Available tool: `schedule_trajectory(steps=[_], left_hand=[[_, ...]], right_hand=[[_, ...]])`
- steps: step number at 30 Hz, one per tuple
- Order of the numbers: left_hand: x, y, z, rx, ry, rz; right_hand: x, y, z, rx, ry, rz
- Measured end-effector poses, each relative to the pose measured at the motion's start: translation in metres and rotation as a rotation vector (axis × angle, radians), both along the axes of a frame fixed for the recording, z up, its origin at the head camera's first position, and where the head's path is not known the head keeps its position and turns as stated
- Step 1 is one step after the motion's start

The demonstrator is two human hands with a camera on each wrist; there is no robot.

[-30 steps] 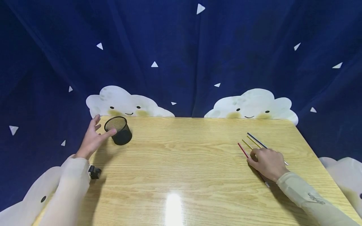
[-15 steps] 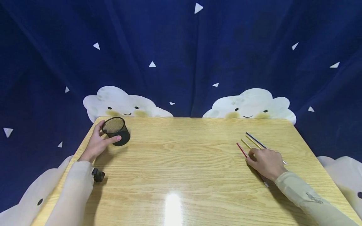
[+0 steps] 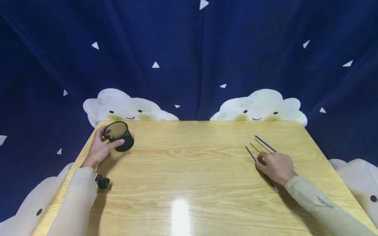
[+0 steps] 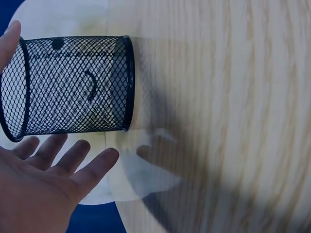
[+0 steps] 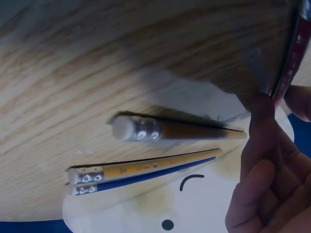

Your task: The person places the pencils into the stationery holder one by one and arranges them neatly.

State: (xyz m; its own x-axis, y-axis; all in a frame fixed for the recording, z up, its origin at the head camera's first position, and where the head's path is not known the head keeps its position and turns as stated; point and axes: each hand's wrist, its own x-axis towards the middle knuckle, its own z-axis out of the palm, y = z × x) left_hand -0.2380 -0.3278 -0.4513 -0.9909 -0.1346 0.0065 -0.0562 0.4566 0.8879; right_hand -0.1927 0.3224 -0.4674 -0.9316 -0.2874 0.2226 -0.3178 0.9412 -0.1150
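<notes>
A black mesh pen holder point(image 3: 125, 141) stands at the table's far left. My left hand point(image 3: 98, 149) is around its near-left side, thumb across the front and fingers behind the rim. In the left wrist view the fingertips point(image 4: 58, 141) are right at the mesh wall. At the right, my right hand point(image 3: 276, 167) pinches a red pencil point(image 3: 251, 154) between thumb and fingers; the palm hides its middle. The right wrist view shows the red pencil point(image 5: 294, 53) at the fingertips. Beside it lie two yellow pencils point(image 5: 155, 165) and a blue pencil point(image 5: 160, 177), eraser ends toward that camera.
The wooden table point(image 3: 189, 164) has a bright glare spot near its front. Behind it hangs a dark blue curtain point(image 3: 177, 39) with white triangles and smiling clouds. A small black camera point(image 3: 102, 181) sits on the left wrist.
My left hand has moved in closer around the pen holder, its thumb coming onto the front wall. The right hand stays on the red pencil. The whole view shifts slightly left.
</notes>
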Motion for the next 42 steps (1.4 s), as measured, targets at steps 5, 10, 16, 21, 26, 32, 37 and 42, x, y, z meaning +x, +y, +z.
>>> schedule_trajectory(steps=[5,10,16,21,26,32,37,42], left_hand=[[0.0,0.003,-0.003,0.011,-0.018,0.013],[0.0,0.005,-0.003,0.011,-0.03,0.023],[-0.003,0.004,-0.001,0.005,-0.034,0.043],[-0.004,0.005,-0.002,0.01,-0.034,0.055],[-0.004,0.007,-0.006,0.002,-0.015,0.067],[-0.001,0.011,-0.009,-0.004,0.002,0.077],[0.0,0.019,-0.006,0.005,0.03,0.045],[0.003,0.028,0.0,0.014,0.056,0.028]], right_hand=[[0.002,0.0,-0.001,-0.007,0.004,0.0],[0.001,-0.001,0.0,-0.015,0.003,-0.005],[-0.002,-0.003,0.002,-0.026,0.005,-0.004],[-0.004,-0.003,0.002,-0.027,-0.003,-0.006],[-0.002,-0.003,0.002,-0.026,-0.019,-0.016],[-0.001,-0.003,0.001,-0.027,-0.019,-0.02],[0.001,-0.003,0.002,-0.026,-0.024,-0.016],[0.001,-0.004,0.002,-0.025,-0.033,-0.017]])
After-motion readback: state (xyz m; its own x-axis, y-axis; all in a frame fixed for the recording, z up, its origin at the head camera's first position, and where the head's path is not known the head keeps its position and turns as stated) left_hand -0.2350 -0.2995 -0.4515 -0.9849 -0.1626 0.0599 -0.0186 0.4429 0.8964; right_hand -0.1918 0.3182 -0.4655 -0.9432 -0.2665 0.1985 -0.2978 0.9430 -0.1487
